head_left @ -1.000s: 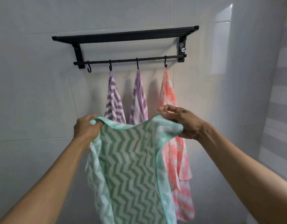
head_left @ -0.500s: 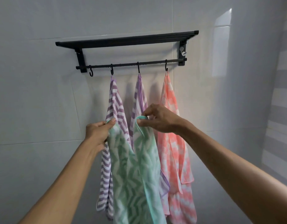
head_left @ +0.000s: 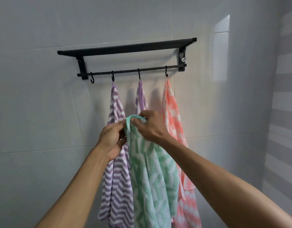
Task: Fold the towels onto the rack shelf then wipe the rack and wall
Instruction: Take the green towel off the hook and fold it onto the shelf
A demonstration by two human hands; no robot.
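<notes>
A green and white zigzag towel (head_left: pixel 151 175) hangs folded lengthwise in front of me. My left hand (head_left: pixel 111 139) and my right hand (head_left: pixel 149 126) pinch its top corners, pressed together below the rack. Above is a black wall rack (head_left: pixel 127 48) with a shelf and a bar of hooks. Two purple striped towels (head_left: pixel 116 178) (head_left: pixel 141 99) and a pink one (head_left: pixel 173 119) hang from three hooks. The leftmost hook (head_left: pixel 92 80) carries nothing.
Pale grey wall tiles (head_left: pixel 35 112) surround the rack. A grey and white striped surface (head_left: pixel 286 112) runs along the right edge. A small metal knob (head_left: pixel 183 59) sits on the rack's right bracket.
My hands came together, bringing the green towel's two top corners to meet, so the spread towel now hangs doubled and narrow. The view tilted up a little.
</notes>
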